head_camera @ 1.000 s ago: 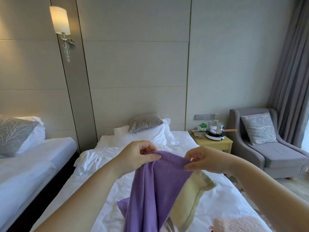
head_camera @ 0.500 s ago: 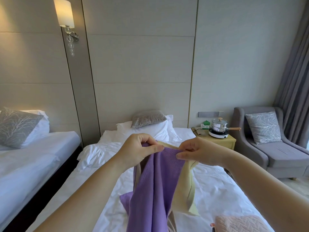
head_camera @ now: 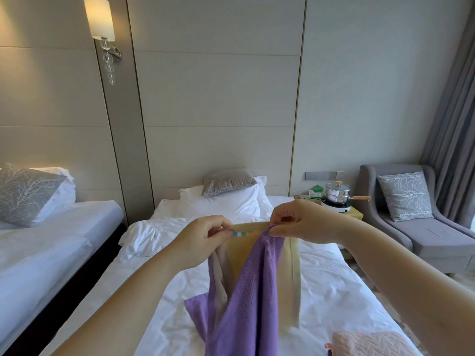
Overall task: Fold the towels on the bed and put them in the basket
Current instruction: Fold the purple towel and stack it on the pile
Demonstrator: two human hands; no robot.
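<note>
Over the middle of the bed (head_camera: 334,291), both my hands are up and close together, a short gap between them. My left hand (head_camera: 201,240) pinches the top hem of the yellow towel (head_camera: 239,255) near a small coloured tag. My right hand (head_camera: 305,222) pinches the other end of that hem, and a corner of the purple towel (head_camera: 254,304) is caught in the same pinch. The purple towel hangs from that corner in front of the yellow one, with its lower end on the sheet at near centre. A beige-grey cloth (head_camera: 218,268) hangs below my left hand, but I can't tell if it is a separate towel or what holds it. The pink towel (head_camera: 372,343) lies on the bed at the near right corner, cut off by the frame, so I can't tell if it is folded.

Progress looks early. No towel shows a finished fold and the lifted ones are tangled. No basket is in view, so I can't say whether any towel has gone in.

Left to do, as I judge it: separate purple from yellow, fold each one, sort out the beige-grey cloth, deal with the pink towel, then move them all to the basket.
</note>
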